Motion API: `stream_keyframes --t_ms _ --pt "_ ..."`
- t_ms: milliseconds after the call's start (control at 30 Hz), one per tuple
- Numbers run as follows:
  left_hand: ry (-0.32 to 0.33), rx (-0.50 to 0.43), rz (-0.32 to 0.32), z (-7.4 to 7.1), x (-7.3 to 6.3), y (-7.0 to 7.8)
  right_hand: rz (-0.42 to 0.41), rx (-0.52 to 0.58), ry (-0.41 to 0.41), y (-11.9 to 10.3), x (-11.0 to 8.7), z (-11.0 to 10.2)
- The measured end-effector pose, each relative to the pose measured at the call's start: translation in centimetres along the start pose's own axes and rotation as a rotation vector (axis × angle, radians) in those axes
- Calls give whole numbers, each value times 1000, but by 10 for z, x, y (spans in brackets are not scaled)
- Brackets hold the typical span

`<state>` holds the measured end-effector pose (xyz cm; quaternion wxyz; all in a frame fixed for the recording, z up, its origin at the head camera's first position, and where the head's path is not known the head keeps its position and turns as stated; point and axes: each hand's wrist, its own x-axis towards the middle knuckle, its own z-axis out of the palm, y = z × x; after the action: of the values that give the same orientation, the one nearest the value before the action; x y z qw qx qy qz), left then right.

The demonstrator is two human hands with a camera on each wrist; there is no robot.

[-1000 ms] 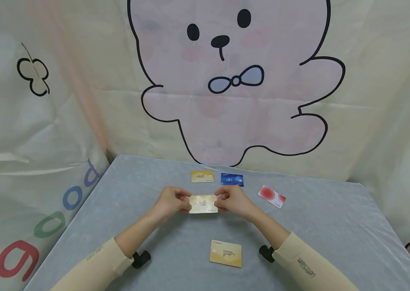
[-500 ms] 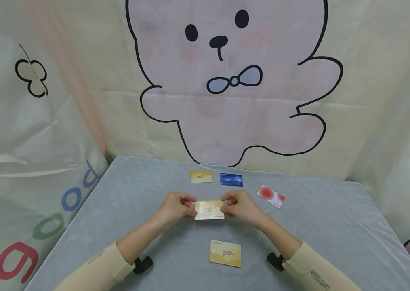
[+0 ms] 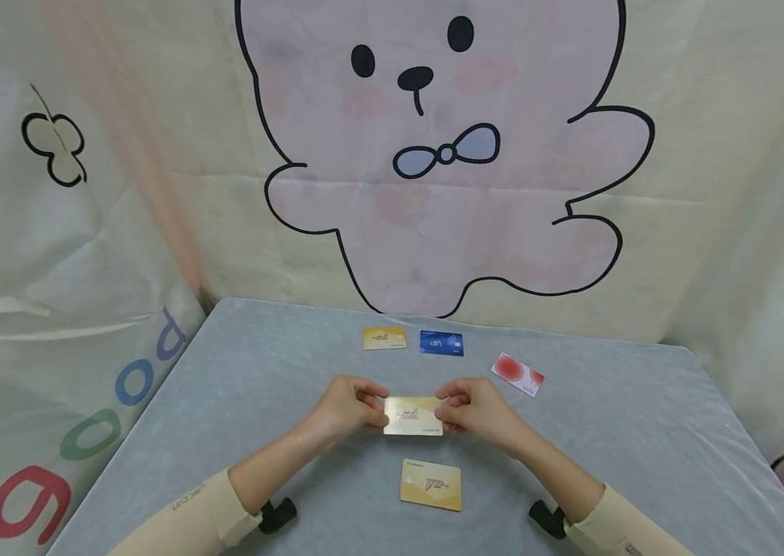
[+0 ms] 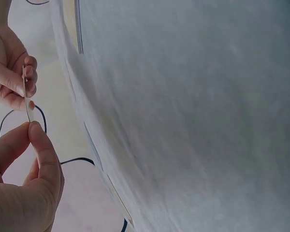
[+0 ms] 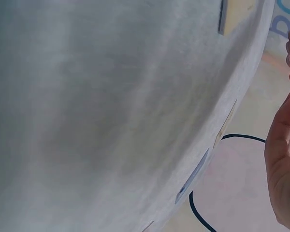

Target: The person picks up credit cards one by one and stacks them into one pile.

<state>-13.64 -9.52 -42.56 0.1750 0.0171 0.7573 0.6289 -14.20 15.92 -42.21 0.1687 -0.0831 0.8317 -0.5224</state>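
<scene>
A gold card (image 3: 411, 417) is held up over the table between both hands, its printed face toward the head camera. My left hand (image 3: 353, 405) pinches its left edge between thumb and fingers. At the opposite edge, my right hand (image 3: 478, 413) pinches it the same way. The left wrist view shows this card (image 4: 27, 96) edge-on, thin, with thumb and fingertip meeting on it. Below the held card, nearer the person, a thick gold card or stack of cards (image 3: 431, 484) lies on the cloth.
A grey cloth covers the table (image 3: 280, 340). Along its far side lie a yellow card (image 3: 384, 337), a blue card (image 3: 442, 343) and a white card with red circles (image 3: 517, 374). A curtain with a cartoon bear (image 3: 433, 224) hangs behind the far edge.
Both hands have brought the gold card toward the person and a little to the right, away from the far row of cards. The cards on the table stay in place.
</scene>
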Motion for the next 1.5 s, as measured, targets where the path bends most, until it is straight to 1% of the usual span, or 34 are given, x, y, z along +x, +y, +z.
stream_keyframes --t_ms 133,300,433,600,933,1133,1300,1500 --pt "-28 -6 10 6 -3 0 15 3 -14 5 -8 -3" --pt "-60 -15 21 12 -7 -3 34 28 -34 13 -16 -4" --pt "-82 -34 25 16 -9 -5 31 43 -44 18 -21 -5" --pt "-100 -48 22 21 -11 -5 7 53 -59 23 -27 -6" --pt "-123 -11 -13 32 -17 -10 25 12 -78 25 -41 -6" --pt "-147 2 -2 37 -21 -11 35 16 -100 27 -48 -6" --pt "-163 21 -9 39 -22 -13 43 23 -114 30 -52 -5" --pt "-173 37 -23 41 -23 -14 55 5 -136 35 -53 -2"
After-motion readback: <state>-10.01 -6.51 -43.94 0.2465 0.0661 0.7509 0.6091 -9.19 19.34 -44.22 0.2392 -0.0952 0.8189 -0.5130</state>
